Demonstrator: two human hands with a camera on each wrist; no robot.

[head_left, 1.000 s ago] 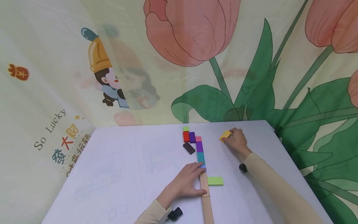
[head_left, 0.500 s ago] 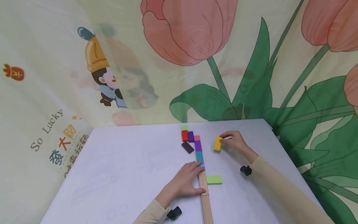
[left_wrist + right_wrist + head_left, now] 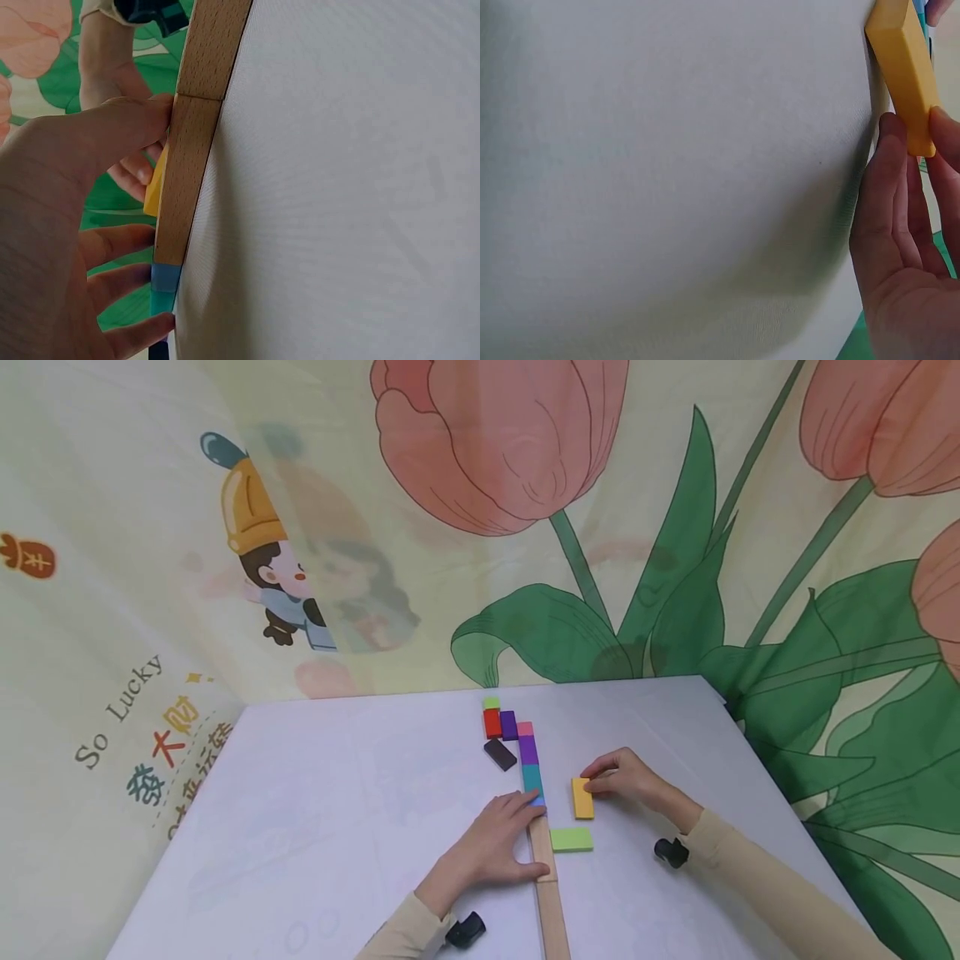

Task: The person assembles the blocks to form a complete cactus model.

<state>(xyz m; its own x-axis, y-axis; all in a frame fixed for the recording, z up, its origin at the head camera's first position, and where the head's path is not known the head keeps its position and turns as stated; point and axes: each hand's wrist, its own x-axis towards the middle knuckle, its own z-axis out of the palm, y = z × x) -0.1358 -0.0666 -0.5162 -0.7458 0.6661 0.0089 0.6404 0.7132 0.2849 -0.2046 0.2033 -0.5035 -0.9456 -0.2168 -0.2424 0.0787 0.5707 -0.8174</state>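
Observation:
Between thumb and fingers, the right hand (image 3: 624,777) pinches a yellow block (image 3: 582,799), which lies lengthwise just beyond a light green block (image 3: 572,840). The right wrist view shows the yellow block (image 3: 904,67) gripped at one end by the right hand (image 3: 911,247). My left hand (image 3: 491,843) rests along the row of blocks, thumb and spread fingers touching the wooden block (image 3: 543,852) and the blue and teal blocks (image 3: 532,778). In the left wrist view, the left hand (image 3: 82,172) has its thumb against the wooden block (image 3: 187,180), fingers fairly straight.
Beyond the left hand the row continues with a purple block (image 3: 528,749) and a pink block (image 3: 526,728). Left of these lie a dark block (image 3: 500,755), a red block (image 3: 492,723), an indigo block (image 3: 509,726) and a small green block (image 3: 491,702) on the white table (image 3: 337,810).
The right hand has brought the yellow block from the table's far side toward the near side and a little left, turning it lengthwise beside the row. The left hand has stayed on the row.

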